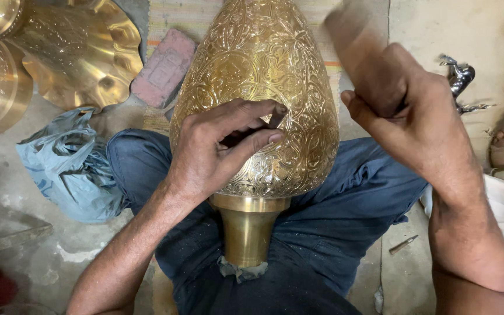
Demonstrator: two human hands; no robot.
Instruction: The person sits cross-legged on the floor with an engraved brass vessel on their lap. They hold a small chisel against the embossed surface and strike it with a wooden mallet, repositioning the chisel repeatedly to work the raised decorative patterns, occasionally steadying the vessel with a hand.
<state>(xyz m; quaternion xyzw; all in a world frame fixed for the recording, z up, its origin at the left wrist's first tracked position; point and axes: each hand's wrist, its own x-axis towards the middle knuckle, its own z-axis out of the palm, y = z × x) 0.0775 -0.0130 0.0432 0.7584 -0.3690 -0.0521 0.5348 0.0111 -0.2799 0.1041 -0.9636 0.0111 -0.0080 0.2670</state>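
- A large brass vase [258,76], already covered in engraved floral work across the visible side, is laid across the lap with its plain neck toward the body.
- The left hand [217,149] is pressed on the belly, its fingers [261,140] pinched on a small tool, barely visible.
- The right hand [403,111] is raised beside the vase, closed around a blurred mallet [351,41].

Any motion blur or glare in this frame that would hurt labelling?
Head view: the tool in the right hand is smeared by motion blur; the left hand and the engraved brass vessel are sharp; bright sheen on the scalloped brass dish at upper left.
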